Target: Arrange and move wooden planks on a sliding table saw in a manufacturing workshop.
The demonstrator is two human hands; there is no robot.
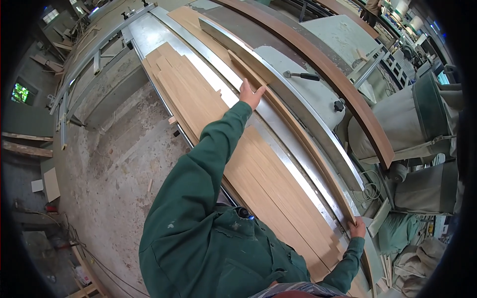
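Note:
A long, narrow wooden strip (308, 144) stands on edge along the metal fence (318, 131) of what looks like a saw table. My right hand (357, 227) has its fingers closed round the near end of the strip. Farther up, my left hand (252, 94) touches the strip with its fingertips, thumb spread away from the fingers. Under and beside my left arm lie light wooden boards (186, 89) in a stack with stepped ends. More of these boards (278, 184) reach toward my body, partly hidden by my green jacket.
A long brown board (343, 79) lies beyond the fence. Between them are a tool with a black handle (303, 76) and a black knob (339, 106). Large grey dust bags (402, 116) stand at the right. A metal frame (97, 62) extends over the concrete floor at the left.

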